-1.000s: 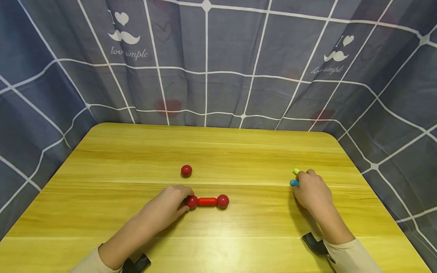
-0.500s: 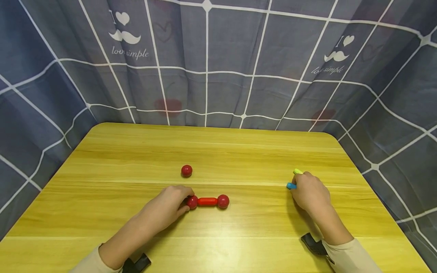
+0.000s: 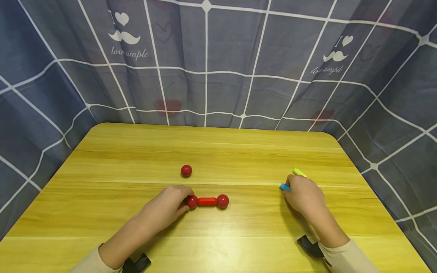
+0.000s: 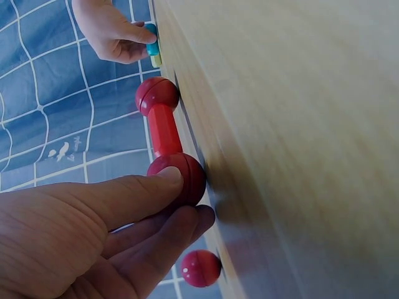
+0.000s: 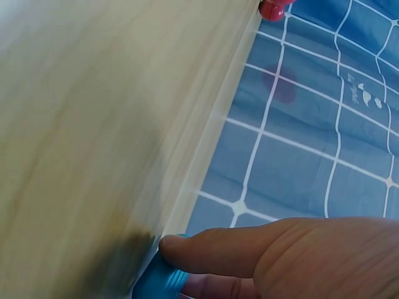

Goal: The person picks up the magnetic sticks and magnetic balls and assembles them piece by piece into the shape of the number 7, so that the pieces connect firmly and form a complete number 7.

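Room between hands (image 3: 170,204); red dumbbell (image 3: 207,201) juts in.

Deep-red balls (image 3: 223,201) on a brighter red rod (image 3: 207,201) at the left hand (image 3: 172,201); third ball (image 3: 186,171), deep red, beyond. Blue stick (image 3: 285,187) in the right hand (image 3: 304,193), yellow-green stick (image 3: 299,172) past it. Under both, yellow wood-grained table (image 3: 252,231).

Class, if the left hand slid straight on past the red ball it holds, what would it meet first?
Probably the red rod, ahead of the left hand and touching the held ball, though depth makes the exact line hard to judge.
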Demonstrator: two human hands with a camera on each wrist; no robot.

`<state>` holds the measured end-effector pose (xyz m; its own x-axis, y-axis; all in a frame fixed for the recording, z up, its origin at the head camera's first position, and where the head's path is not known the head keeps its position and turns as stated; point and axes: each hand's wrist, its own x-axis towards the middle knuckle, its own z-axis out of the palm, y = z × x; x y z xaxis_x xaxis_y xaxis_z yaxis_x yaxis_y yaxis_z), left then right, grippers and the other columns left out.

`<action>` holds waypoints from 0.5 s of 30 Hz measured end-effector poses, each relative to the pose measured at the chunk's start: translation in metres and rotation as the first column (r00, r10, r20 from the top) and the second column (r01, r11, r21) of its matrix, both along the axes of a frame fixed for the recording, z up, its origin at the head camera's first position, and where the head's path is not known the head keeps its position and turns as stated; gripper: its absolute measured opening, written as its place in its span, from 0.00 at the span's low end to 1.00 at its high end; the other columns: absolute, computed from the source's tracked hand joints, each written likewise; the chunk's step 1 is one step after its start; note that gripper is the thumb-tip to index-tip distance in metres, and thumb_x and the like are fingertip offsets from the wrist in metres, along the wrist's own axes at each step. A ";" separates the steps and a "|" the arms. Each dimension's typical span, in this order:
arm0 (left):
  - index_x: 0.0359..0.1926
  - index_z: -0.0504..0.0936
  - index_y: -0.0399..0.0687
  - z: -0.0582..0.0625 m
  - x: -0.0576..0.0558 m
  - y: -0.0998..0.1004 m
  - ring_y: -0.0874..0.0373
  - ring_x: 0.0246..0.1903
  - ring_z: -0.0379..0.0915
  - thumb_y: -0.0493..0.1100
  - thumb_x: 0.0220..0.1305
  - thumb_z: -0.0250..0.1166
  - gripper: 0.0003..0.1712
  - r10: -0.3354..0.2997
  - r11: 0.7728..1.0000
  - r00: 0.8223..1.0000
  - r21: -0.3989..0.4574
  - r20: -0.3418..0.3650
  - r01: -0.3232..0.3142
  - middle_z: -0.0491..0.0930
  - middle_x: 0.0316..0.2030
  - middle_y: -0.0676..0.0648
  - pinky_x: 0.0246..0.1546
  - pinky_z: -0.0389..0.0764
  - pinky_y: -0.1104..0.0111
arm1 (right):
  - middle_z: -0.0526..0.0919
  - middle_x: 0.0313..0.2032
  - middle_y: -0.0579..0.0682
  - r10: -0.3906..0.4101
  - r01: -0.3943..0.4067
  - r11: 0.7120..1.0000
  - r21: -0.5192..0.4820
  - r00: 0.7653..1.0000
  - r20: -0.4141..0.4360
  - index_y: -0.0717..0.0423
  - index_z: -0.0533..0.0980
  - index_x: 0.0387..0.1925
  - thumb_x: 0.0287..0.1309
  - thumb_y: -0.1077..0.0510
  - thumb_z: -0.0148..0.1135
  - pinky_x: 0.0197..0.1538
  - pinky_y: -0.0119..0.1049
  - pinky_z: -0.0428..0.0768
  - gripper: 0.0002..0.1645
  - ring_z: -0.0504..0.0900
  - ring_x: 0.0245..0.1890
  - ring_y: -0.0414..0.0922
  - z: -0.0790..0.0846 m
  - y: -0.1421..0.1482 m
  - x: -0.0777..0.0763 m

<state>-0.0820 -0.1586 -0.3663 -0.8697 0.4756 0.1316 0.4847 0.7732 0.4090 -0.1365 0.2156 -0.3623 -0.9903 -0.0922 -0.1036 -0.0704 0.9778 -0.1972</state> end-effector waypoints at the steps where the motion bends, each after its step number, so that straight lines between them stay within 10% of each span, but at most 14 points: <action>1: 0.36 0.81 0.46 0.000 0.000 0.000 0.62 0.35 0.78 0.32 0.52 0.74 0.13 0.000 1.000 1.000 0.001 0.001 0.000 0.80 0.32 0.54 0.36 0.80 0.69 | 0.77 0.25 0.46 0.002 -0.002 1.000 0.000 1.000 0.002 0.53 0.76 0.32 0.62 0.53 0.65 0.28 0.44 0.75 0.09 0.74 0.24 0.47 0.000 -0.002 0.000; 15: 0.36 0.82 0.46 -0.001 -0.001 0.001 0.62 0.35 0.77 0.32 0.51 0.75 0.13 0.024 1.000 0.999 -0.004 0.026 -0.024 0.80 0.32 0.54 0.36 0.80 0.69 | 0.74 0.25 0.47 0.055 -0.054 0.998 -0.016 0.998 0.018 0.53 0.76 0.31 0.60 0.51 0.67 0.26 0.41 0.71 0.11 0.72 0.24 0.46 0.003 -0.024 0.009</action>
